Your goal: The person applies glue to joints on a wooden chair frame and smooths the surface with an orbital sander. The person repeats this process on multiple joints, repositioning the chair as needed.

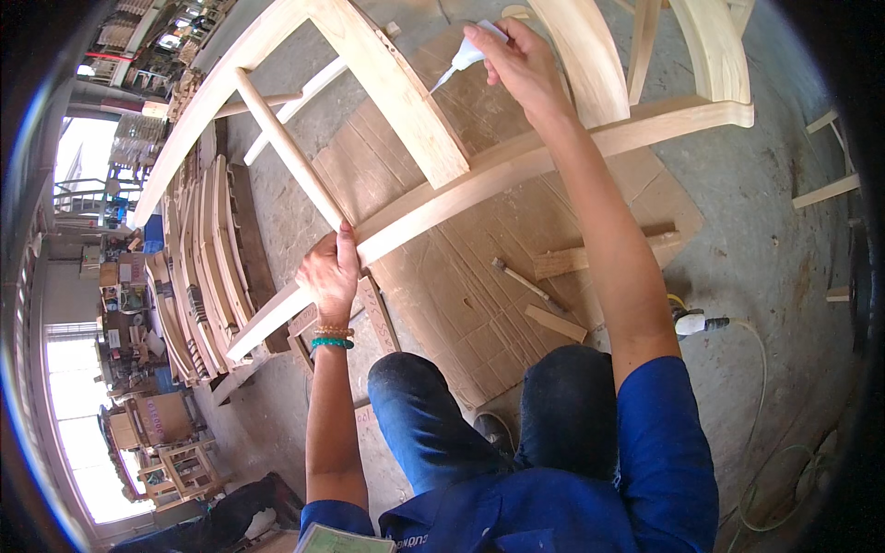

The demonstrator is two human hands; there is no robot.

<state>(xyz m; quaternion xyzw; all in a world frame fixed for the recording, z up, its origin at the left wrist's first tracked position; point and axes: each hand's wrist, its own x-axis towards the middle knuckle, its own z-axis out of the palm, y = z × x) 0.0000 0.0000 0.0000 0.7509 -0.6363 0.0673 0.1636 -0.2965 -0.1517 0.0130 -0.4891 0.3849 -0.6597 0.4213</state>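
A pale wooden chair frame (396, 101) stands tilted before me, with a long leg (489, 180) crossing the view and a round rung (288, 147) running into it. My left hand (329, 269) is closed around that leg, just below the rung's end, its thumb against the wood. In my right hand (525, 69) is a white squeeze bottle (472, 53) with a thin nozzle. The bottle points down and left; its tip is at the edge of the frame's wide rail, though whether it touches cannot be told. A curved wooden piece (585, 60) rises behind my right wrist.
Under the frame lies a cardboard sheet (442, 295). On it are a thin stick (530, 283), a wood strip (567, 261) and a small wood block (556, 323). Curved wooden parts (198, 267) are stacked at left. At right a pale cable (763, 387) runs from a plug (691, 323).
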